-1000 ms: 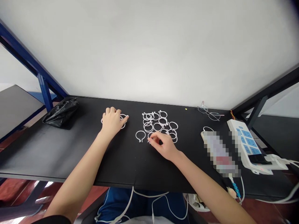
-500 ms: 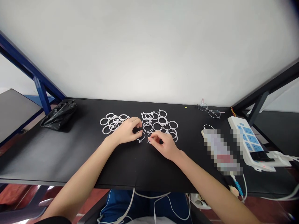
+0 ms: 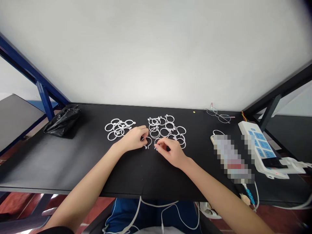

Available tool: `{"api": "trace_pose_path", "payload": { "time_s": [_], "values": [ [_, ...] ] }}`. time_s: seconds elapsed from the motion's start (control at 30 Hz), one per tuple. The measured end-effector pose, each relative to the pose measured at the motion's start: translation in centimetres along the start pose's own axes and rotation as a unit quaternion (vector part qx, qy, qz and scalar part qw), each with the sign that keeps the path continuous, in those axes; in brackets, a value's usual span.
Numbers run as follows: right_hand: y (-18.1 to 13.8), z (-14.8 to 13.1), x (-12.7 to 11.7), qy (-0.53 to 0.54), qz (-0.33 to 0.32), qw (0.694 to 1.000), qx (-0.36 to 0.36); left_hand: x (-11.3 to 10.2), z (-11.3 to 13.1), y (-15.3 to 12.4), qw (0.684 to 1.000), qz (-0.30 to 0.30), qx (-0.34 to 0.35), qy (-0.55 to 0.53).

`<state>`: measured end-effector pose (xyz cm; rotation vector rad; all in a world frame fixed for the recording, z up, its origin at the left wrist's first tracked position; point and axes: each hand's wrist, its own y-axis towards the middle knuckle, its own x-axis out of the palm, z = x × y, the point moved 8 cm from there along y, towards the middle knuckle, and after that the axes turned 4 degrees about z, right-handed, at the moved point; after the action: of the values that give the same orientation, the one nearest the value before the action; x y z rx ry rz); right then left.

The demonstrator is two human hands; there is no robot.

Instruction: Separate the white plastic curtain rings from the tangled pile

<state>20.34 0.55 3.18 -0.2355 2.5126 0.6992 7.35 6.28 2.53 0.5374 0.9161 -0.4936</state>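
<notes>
Over the middle of the black table, my left hand is closed, thumb and fingers on a white curtain ring with a gap at its near side. My right hand pinches another white curtain ring, partly hidden behind the fingers. The two held rings are apart. Behind and right of them lies a loose group of white curtain rings, several with small eyelets. A second heap of white rings lies left of my left hand, some overlapping.
A crumpled black plastic bag lies at the left. Eyeglasses rest near the back wall at the right. A phone on a charging cable and a white power strip lie on the right of the black table.
My left thumb and fingers have drawn closer together on the ring. My right hand keeps its pinch almost unmoved. Both groups of rings lie as before.
</notes>
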Motion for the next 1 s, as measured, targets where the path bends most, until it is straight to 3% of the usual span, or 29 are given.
{"api": "trace_pose_path", "payload": {
  "time_s": [0.33,0.47,0.53,0.67,0.9,1.0],
  "values": [
    [0.0,-0.2,-0.1,0.004,0.001,1.0,-0.006,-0.4,-0.3,-0.3,0.999,-0.02,-0.035,-0.037],
    [-0.1,-0.2,-0.1,0.006,0.003,1.0,-0.011,-0.1,0.2,-0.3,0.987,-0.045,-0.064,-0.141],
    [-0.2,-0.2,0.0,0.011,0.004,1.0,-0.015,-0.1,0.3,-0.3,0.965,-0.055,-0.087,-0.241],
    [-0.3,-0.2,0.1,0.017,0.002,0.999,-0.03,-0.1,0.0,-0.2,0.892,-0.034,-0.139,-0.429],
    [-0.2,-0.6,-0.6,-0.01,0.054,0.997,-0.052,1.7,-0.4,-0.4,0.801,-0.047,-0.214,-0.558],
    [-0.1,-0.7,-0.8,-0.018,0.067,0.996,-0.055,2.6,0.2,-0.6,0.749,-0.085,-0.22,-0.619]
  ]
}}
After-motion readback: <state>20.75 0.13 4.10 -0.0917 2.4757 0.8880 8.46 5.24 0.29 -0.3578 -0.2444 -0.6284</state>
